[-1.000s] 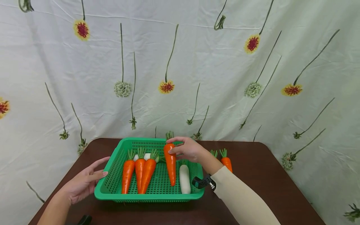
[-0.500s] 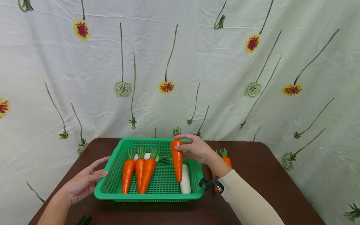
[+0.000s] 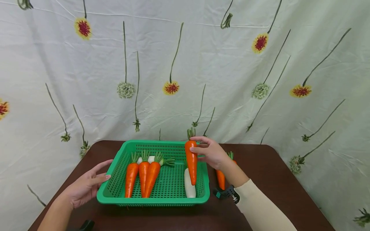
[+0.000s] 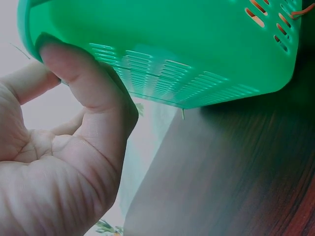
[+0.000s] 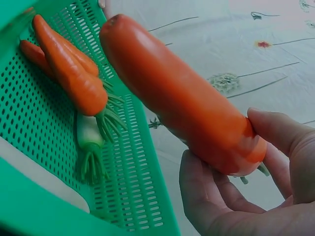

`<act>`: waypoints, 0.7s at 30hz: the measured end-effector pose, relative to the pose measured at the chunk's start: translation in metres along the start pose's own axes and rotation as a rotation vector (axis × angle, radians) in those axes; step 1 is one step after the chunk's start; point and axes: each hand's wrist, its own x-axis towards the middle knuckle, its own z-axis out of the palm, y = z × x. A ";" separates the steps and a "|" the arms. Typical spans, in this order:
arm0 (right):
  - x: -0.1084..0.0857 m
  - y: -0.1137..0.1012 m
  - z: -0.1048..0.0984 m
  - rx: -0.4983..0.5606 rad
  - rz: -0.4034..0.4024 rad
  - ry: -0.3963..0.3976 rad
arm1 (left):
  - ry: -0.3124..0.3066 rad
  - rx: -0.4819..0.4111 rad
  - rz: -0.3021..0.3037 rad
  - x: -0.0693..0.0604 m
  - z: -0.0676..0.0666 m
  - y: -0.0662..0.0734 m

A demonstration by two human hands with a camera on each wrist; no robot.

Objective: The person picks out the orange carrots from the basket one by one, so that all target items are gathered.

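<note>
My right hand pinches an orange carrot near its leafy end, between thumb and fingers. The carrot hangs tip down above the right side of a green plastic basket. Beneath it lies a white radish, its top covered from the head view. My left hand holds the basket's left rim; in the left wrist view the thumb hooks at the lip. Inside on the left lie three carrots, partly over white radishes with green tops.
Right of the basket, carrots lie on the dark brown table, partly hidden by my right forearm. A white cloth printed with flowers hangs behind the table. A black band shows near the bottom edge.
My right hand has moved right with the carrot, from over the basket's middle to above its right side. The left hand and basket have stayed put.
</note>
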 end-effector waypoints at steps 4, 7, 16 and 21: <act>-0.004 0.002 -0.004 0.015 -0.013 0.023 | 0.022 0.009 -0.013 0.000 0.000 0.000; -0.007 0.003 -0.007 0.020 -0.018 0.040 | 0.023 0.013 -0.015 0.000 0.000 0.000; -0.014 0.007 -0.014 0.043 -0.059 0.053 | -0.004 -0.005 -0.001 0.000 0.000 0.000; -0.019 0.009 -0.021 0.058 -0.086 0.065 | -0.003 -0.003 -0.003 0.000 0.001 0.001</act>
